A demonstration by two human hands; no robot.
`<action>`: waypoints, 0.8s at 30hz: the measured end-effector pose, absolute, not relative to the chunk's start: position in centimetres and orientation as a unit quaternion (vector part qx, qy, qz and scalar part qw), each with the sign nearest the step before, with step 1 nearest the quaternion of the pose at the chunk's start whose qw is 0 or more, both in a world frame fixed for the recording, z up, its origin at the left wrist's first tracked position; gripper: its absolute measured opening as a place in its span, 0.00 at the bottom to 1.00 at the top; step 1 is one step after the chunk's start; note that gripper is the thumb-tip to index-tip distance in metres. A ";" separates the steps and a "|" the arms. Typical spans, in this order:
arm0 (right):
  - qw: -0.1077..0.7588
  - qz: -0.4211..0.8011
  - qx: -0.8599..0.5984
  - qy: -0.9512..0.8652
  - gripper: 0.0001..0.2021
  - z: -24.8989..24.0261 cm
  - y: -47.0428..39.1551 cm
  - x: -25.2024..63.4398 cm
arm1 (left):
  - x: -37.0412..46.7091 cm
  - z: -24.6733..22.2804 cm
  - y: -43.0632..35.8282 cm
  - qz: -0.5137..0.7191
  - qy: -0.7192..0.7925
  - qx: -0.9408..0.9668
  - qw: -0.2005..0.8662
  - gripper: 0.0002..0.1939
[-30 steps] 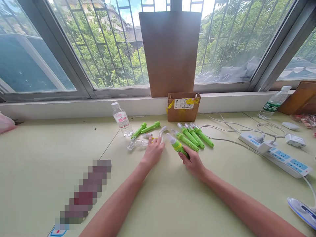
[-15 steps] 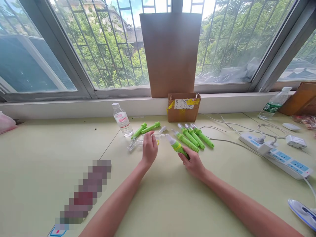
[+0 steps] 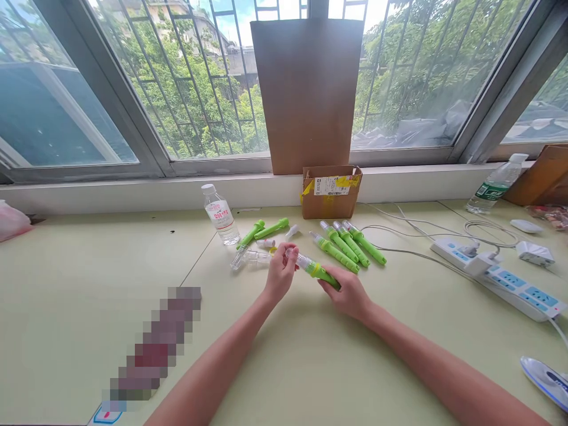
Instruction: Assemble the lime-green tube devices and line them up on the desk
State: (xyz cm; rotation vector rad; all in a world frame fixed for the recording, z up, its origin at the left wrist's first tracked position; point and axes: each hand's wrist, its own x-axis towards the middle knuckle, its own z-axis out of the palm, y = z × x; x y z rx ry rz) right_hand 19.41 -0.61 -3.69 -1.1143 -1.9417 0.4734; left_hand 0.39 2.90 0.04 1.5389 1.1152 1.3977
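My right hand (image 3: 348,291) is closed round a green tube (image 3: 326,276) with a yellow ring, pointing up and left. A clear ribbed cap (image 3: 303,261) covers its white tip, and my left hand (image 3: 282,273) pinches the cap's far end. Several green tubes with clear caps (image 3: 335,251) lie just beyond my right hand. Left of my left hand are loose clear caps (image 3: 257,258) and a small white piece (image 3: 266,243). Behind them lie two green tubes (image 3: 271,228) without clear caps and another white piece (image 3: 292,231).
A water bottle (image 3: 220,215) stands behind the parts at left, and an open cardboard box (image 3: 331,195) at the back centre. On the right are a power strip (image 3: 497,278), cables, another bottle (image 3: 496,184) and a white-blue device (image 3: 545,378).
My left hand has moved right, bringing a clear cap over the white tip of the green tube. My right hand keeps its hold, nearly still.
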 end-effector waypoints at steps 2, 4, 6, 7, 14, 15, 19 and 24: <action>0.411 0.175 -0.450 -0.773 0.14 -4.0 -0.4 19.8 | 0.8 -0.2 2.6 0.540 0.439 0.597 0.400 0.14; 0.402 0.158 -0.466 -0.772 0.16 -4.3 -0.1 20.1 | 0.9 -0.4 2.6 0.536 0.448 0.585 0.411 0.15; 0.386 0.143 -0.485 -0.772 0.16 -4.7 0.1 20.3 | 0.8 -0.4 2.7 0.532 0.459 0.572 0.423 0.15; 0.380 0.137 -0.491 -0.771 0.15 -4.8 0.2 20.3 | 0.7 -0.5 2.8 0.530 0.463 0.566 0.429 0.16; 0.380 0.080 -0.501 -0.773 0.06 -4.8 0.0 20.3 | 0.6 -1.4 3.2 0.529 0.465 0.536 0.466 0.19; 0.373 0.069 -0.502 -0.777 0.06 -4.7 -0.1 20.3 | 0.6 -1.5 3.3 0.527 0.467 0.534 0.469 0.19; 0.342 0.033 -0.504 -0.793 0.08 -4.6 0.0 20.3 | 0.4 -1.9 3.5 0.517 0.474 0.527 0.481 0.18; 0.280 0.024 -0.497 -0.821 0.09 -4.2 0.1 20.6 | 0.2 -2.1 3.6 0.501 0.466 0.547 0.482 0.15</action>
